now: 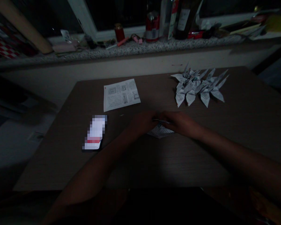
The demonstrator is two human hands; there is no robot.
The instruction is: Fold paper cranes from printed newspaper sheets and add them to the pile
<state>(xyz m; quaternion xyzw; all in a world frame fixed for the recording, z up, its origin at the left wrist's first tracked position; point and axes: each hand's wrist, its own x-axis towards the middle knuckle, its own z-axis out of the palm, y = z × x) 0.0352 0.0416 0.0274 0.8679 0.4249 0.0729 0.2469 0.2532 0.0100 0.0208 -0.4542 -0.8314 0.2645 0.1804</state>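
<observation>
In the middle of the brown table (140,162), a folded piece of printed paper (161,132) lies under both my hands. My left hand (145,121) grips its far left side, the fingers curled and partly hidden. From the right, my right hand (176,121) closes on the same paper near its top edge. The fingertips of the two hands almost meet. Dim light hides the exact folds. Beyond my right hand sits a cluster of several folded paper cranes (199,86), made from similar printed paper.
A flat printed sheet (121,94) lies at the back left, with a lit phone (95,132) nearer to me. Behind the table, the speckled windowsill (121,51) holds a red can (152,26), a dark bottle (184,20), a red candle (119,32) and other clutter.
</observation>
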